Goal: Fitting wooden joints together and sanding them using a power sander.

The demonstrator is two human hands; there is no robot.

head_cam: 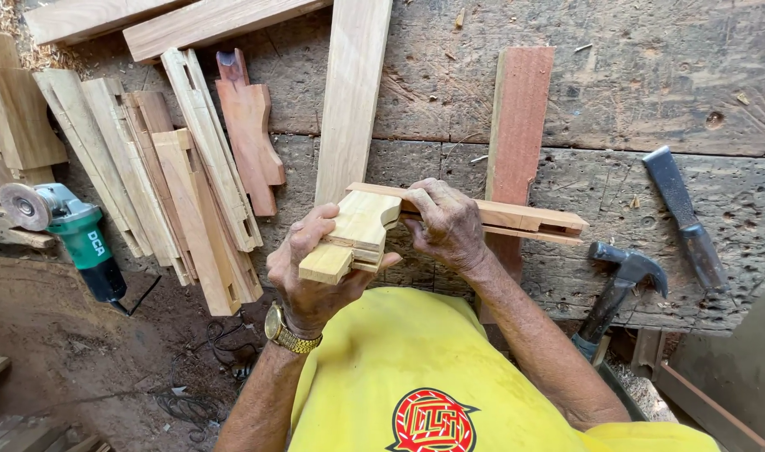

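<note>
Item held: a pale shaped wooden piece [361, 230], notched and stepped, at centre frame above the table [650, 92]. Its thick stepped end lay at lower left, its long slotted end ran to the right as far as mid-right of the frame.

Left hand [311, 272]: at centre, below the piece, fingers [315, 224] closed around the stepped end, gripping it from beneath; a gold wristwatch [286, 333] sat on the wrist.

Right hand [445, 224]: just right of centre, fingers [424, 199] curled over the top of the same piece, clasping it near its middle.

Surface: weathered grey plank table, pitted and scored, filling the upper and right frame.

On the table, upper centre: a long pale board [353, 92] lying upright in the frame; beside it to the right, a reddish board [516, 125], partly passing under the held piece.

Upper left: a stack of cut wooden pieces [181, 176], pale and reddish, notched alike, fanned side by side; two more planks [190, 25] across the top edge.

Left edge: a green angle grinder [73, 234] with its disc to the left, cord trailing over the earthen floor [64, 351].

Right: a claw hammer [621, 285] with dark head, at lower right; a dark-handled chisel [683, 218] near it, further right.

Bottom centre: the person's yellow shirt [416, 360] with a red emblem.
</note>
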